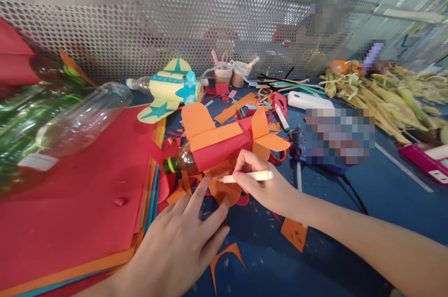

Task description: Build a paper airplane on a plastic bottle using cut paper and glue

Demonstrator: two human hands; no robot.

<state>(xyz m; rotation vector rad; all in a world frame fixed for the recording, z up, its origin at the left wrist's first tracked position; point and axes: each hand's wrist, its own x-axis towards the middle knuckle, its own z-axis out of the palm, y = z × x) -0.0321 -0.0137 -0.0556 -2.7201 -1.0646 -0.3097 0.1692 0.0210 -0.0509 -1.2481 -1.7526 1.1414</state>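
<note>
A bottle airplane (224, 148) lies on its side, wrapped in red paper, with orange wings and tail and a green-ringed neck pointing left. Its near orange wing (224, 187) droops toward me. My right hand (261, 183) pinches a white marker (254, 176), the tip at that wing's surface. Spread out, the fingers of my left hand (191, 229) rest at the wing's lower left edge. Orange and red paper scraps lie around and under the airplane.
Red paper sheets (70, 213) and clear bottles (84, 110) occupy the left. A yellow bottle airplane (166, 85) sits behind. A blue glue gun (301, 145), white device (310, 100) and corn husks (385, 96) are at right. Perforated metal (210, 12) rises at the back.
</note>
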